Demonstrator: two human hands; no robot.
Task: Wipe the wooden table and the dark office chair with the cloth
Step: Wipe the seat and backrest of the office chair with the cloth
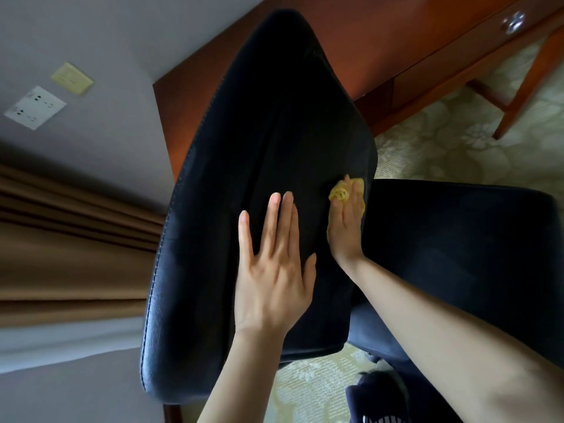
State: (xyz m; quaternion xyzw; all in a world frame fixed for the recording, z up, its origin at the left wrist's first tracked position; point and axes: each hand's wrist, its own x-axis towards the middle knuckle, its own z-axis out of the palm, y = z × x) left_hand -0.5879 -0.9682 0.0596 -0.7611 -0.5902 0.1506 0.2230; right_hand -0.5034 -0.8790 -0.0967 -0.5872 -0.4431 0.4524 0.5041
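Office chair point(259, 132) on floral carpet point(442, 154)

No readable txt, labels or nos. anywhere; white socket plate point(35, 107) & yellowish plate point(72, 78), upper left, bear nothing legible.

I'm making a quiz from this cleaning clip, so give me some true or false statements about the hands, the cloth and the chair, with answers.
1. The right hand presses the yellow cloth against the chair backrest. True.
2. The left hand holds a spray bottle. False: it lies flat and empty on the backrest.
3. The cloth lies on the wooden table. False: it is on the chair.
4. A shiny metal knob is fixed to the table's front. True.
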